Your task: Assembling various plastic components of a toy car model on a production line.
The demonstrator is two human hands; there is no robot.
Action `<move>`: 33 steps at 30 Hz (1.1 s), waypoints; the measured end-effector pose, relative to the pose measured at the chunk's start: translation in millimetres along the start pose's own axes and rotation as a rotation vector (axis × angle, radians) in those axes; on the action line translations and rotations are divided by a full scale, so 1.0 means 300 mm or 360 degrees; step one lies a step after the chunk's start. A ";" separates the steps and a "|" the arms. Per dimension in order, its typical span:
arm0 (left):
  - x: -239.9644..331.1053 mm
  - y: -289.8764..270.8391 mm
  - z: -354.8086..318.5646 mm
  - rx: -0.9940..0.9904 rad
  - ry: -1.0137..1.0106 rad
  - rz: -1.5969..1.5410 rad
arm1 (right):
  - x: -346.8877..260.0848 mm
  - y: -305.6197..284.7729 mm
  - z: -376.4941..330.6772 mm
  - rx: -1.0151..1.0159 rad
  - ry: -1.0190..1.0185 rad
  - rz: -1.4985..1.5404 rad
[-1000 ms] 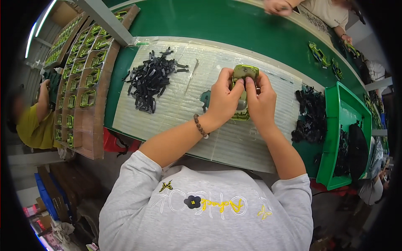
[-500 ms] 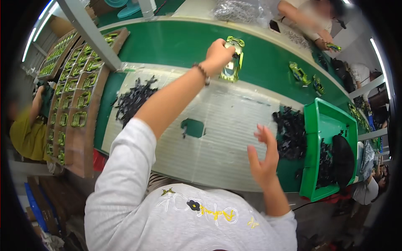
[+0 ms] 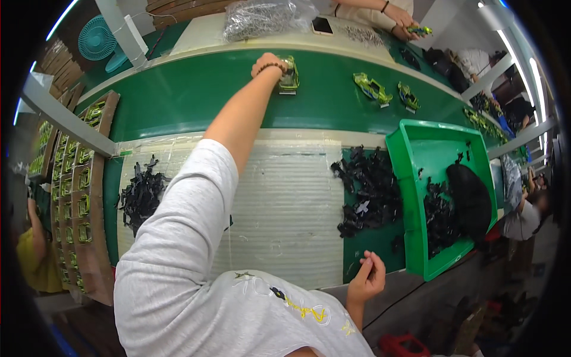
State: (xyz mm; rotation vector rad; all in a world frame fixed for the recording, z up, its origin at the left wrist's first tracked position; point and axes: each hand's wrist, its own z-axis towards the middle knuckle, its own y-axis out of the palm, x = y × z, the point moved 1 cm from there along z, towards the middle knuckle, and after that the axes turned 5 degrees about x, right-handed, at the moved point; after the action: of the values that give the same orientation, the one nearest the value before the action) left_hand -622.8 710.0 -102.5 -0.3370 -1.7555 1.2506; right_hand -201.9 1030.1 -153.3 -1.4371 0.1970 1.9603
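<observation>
My left hand (image 3: 269, 64) reaches far across to the green belt-like surface (image 3: 196, 89), a beaded bracelet on its wrist. Its fingers are closed on the left side of a yellow-green toy car shell (image 3: 290, 76), partly hidden by the hand. Low at the right, near the table's front edge, my right hand (image 3: 367, 278) holds nothing; its fingers are loosely bent and partly apart. Beyond it lies a heap of black plastic parts (image 3: 369, 193). Another heap of black parts (image 3: 143, 193) rests left of my left arm, on a pale ribbed mat (image 3: 285, 202).
At the right, a green tray (image 3: 416, 238) holds black parts and a large black object (image 3: 470, 202). Two yellow-green shells (image 3: 372, 89) (image 3: 408, 97) lie on the far green surface. A compartmented box (image 3: 95, 238) of similar pieces stands left, beside a grey post (image 3: 71, 122). Co-worker's hands (image 3: 405, 27) are opposite.
My left hand stays on the shell at the far green surface as the view turns and shifts. My right hand has drawn back toward the front edge, its fingers less spread.
</observation>
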 end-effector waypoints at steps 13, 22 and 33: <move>-0.617 -0.632 -0.449 -0.0564 0.0876 -0.0209 | -0.206 0.237 0.317 -0.1040 -0.1212 -0.0609; -1.542 -1.328 -0.783 0.0535 0.0005 0.0033 | -0.135 0.272 0.406 -0.1295 -0.0919 -0.0556; -1.792 -1.202 -0.960 -0.0177 -0.0196 0.0493 | -0.183 0.407 0.323 -0.1383 -0.0288 0.0184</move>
State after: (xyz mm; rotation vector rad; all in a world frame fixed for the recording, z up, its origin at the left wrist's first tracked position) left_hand -6.1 364.5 -58.4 -0.6274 -1.9353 1.4177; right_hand -343.1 962.6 -100.7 -1.7534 -0.7589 2.3861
